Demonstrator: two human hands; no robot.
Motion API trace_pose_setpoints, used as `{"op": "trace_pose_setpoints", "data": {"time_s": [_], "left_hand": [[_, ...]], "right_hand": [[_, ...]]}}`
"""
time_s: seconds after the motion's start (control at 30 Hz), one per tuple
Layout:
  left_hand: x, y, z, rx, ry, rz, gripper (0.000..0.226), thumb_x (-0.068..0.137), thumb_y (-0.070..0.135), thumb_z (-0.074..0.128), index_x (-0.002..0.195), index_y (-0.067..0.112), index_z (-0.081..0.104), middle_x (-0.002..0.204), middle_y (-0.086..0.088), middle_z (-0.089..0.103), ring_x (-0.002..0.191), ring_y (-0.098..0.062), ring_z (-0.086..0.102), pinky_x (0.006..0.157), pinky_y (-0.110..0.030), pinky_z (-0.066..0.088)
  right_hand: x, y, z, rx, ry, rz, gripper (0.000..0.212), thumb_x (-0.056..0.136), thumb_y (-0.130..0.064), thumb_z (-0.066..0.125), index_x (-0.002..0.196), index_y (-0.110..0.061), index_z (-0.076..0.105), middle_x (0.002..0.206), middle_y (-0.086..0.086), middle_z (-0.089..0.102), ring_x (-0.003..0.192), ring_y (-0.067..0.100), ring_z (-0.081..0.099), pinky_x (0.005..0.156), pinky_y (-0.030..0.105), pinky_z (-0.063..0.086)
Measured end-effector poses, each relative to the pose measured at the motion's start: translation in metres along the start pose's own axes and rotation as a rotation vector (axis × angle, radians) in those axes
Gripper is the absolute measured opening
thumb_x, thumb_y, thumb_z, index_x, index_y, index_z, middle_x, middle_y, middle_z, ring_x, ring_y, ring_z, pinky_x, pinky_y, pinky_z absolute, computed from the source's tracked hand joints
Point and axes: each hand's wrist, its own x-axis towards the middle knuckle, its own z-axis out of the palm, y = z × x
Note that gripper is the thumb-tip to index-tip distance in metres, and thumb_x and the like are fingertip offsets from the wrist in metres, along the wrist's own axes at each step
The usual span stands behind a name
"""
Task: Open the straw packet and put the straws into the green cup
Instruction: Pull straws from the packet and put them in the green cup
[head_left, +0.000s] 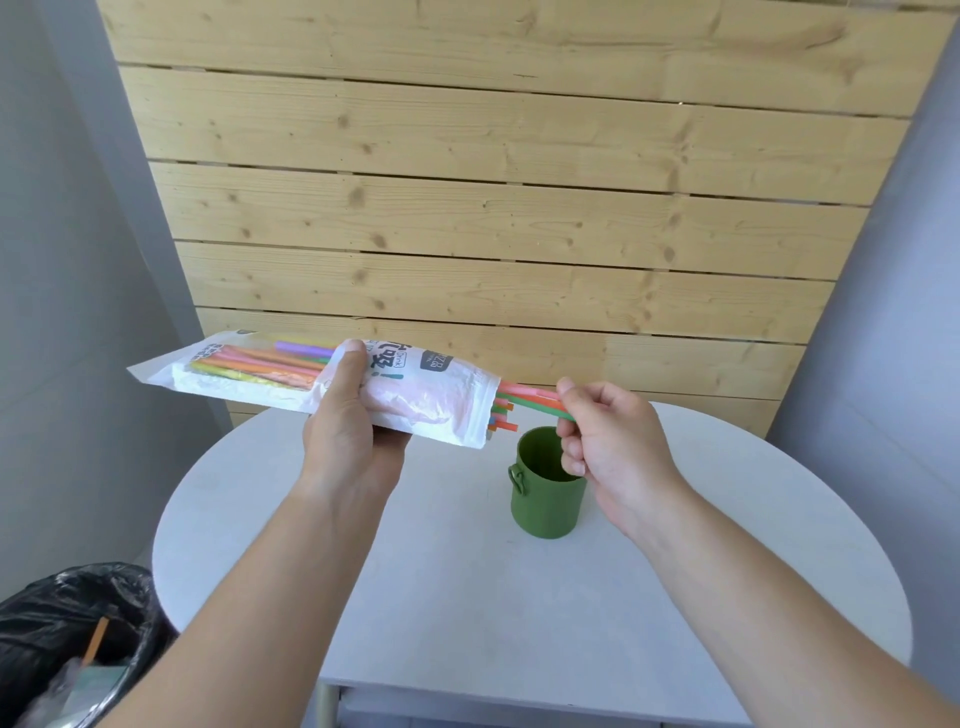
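My left hand (348, 431) grips the white straw packet (431, 400) around its middle and holds it level above the table, open end pointing right. Coloured straws (530, 396) stick out of that open end. My right hand (608, 431) pinches the tips of a few of them, pink, orange and green, just right of the packet's mouth. The green cup (545, 499) stands upright on the round white table (675, 597), directly below my right hand. I see no straws inside it.
A bin lined with a black bag (67, 639) stands at the lower left beside the table. A wooden plank wall (493, 208) rises behind the table, with grey walls on both sides.
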Motion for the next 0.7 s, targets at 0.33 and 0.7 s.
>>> {"op": "trace_pose_setpoints", "data": {"time_s": [0.33, 0.7], "left_hand": [[0.009, 0.014, -0.009, -0.042, 0.068, 0.038, 0.049, 0.1, 0.028, 0.072, 0.144, 0.01, 0.059, 0.135, -0.011, 0.074, 0.114, -0.026, 0.077, 0.094, -0.05, 0.063], [0.011, 0.004, -0.017, -0.004, 0.118, 0.013, 0.049, 0.095, 0.028, 0.078, 0.139, 0.013, 0.061, 0.126, -0.007, 0.078, 0.107, -0.023, 0.079, 0.09, -0.047, 0.065]], "right_hand": [[0.019, -0.022, -0.056, -0.135, -0.026, -0.097, 0.012, 0.098, -0.015, 0.062, 0.094, -0.004, 0.062, 0.059, 0.006, 0.052, 0.045, 0.013, 0.039, 0.041, 0.024, 0.033], [0.028, -0.036, -0.143, -0.273, -0.007, -0.063, 0.016, 0.1, -0.015, 0.059, 0.089, -0.004, 0.059, 0.063, 0.007, 0.043, 0.042, 0.011, 0.031, 0.038, 0.021, 0.028]]}}
